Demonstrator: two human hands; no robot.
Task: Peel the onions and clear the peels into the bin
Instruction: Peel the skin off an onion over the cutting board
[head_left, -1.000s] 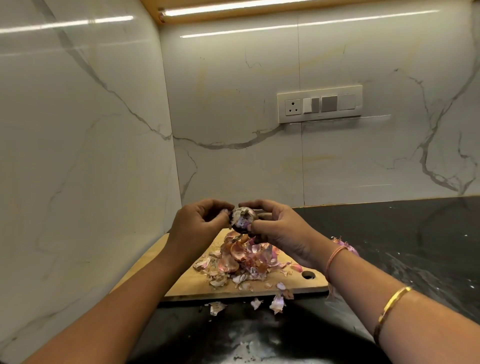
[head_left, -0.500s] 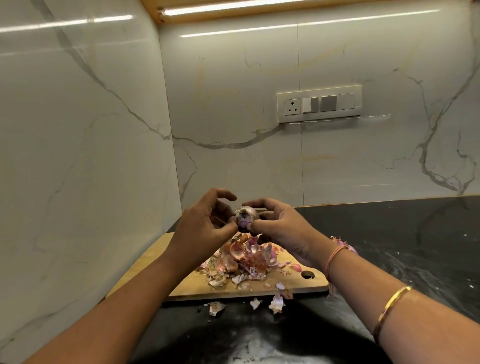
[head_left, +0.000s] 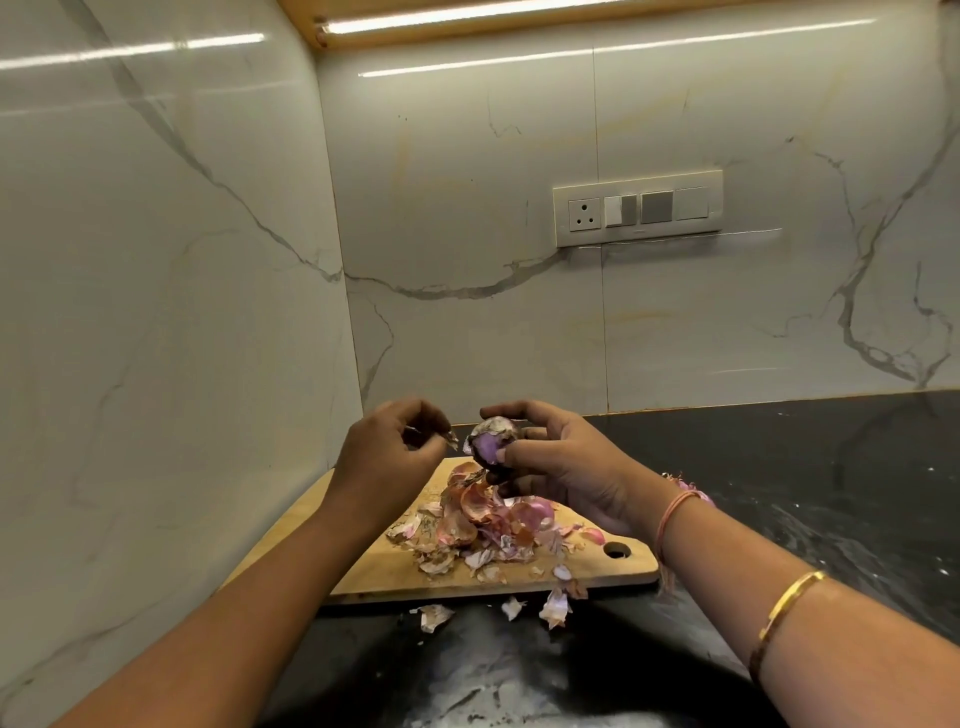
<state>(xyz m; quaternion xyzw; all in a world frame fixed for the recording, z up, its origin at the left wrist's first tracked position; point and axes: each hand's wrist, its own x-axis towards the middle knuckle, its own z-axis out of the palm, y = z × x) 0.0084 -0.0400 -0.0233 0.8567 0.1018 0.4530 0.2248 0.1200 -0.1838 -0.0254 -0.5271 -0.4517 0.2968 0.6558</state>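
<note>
Stray peels (head_left: 555, 608) are seen on the dark counter (head_left: 831, 493) just in front of a wooden board (head_left: 597, 574), on which a heap of skins (head_left: 483, 519) is piled. Above the heap an onion (head_left: 491, 441) is gripped in the curled fingers of the right hand (head_left: 561, 467), its bared purple patch turned toward the left hand (head_left: 384, 452) just beside it. A torn scrap of skin (head_left: 451, 439) is pinched between the left thumb and fingertips, apart from the onion. The remaining dry skin is judged easiest to reach from the left. Marbled walls (head_left: 182, 312) and a switch plate (head_left: 638, 208) are seen behind; no bin is shown.
</note>
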